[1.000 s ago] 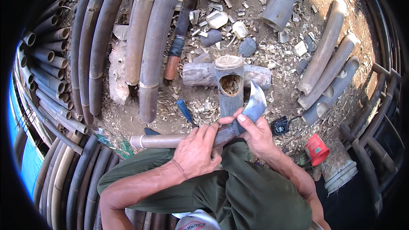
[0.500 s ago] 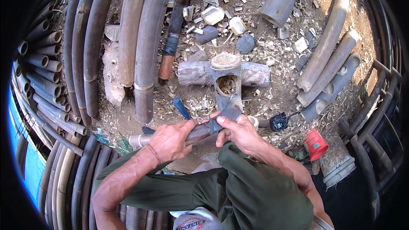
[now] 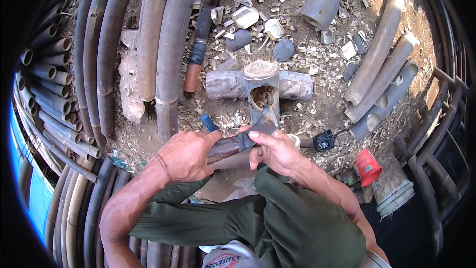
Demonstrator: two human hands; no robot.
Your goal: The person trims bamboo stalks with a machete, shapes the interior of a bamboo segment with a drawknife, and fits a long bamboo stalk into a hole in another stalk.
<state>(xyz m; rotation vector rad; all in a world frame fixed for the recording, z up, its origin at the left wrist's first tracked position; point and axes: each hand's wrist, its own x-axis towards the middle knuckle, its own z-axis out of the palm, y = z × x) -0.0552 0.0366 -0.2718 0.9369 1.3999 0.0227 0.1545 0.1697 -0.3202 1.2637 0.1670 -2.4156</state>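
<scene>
A dark bamboo tube with an oval opening cut in its side lies across a short log, in front of me. My left hand is closed round the brown wooden handle of a knife-like blade tool. My right hand grips the same tool farther up, its thumb on the dark wrapping where handle meets blade. The broad grey blade points away from me, its tip at the lower edge of the opening. Pale shreds show inside the opening. My left hand hides the handle's rear end.
The log rests on dirt strewn with bamboo chips. Long bamboo poles lie at the left; cut lengths lie at the right. A red container and a whitish bucket stand to my right. A blue-handled object lies beyond my left hand.
My left hand has shifted slightly left and away from me on the handle, and its forearm has swung outward. The right hand keeps its grip, with the blade tip still at the opening.
</scene>
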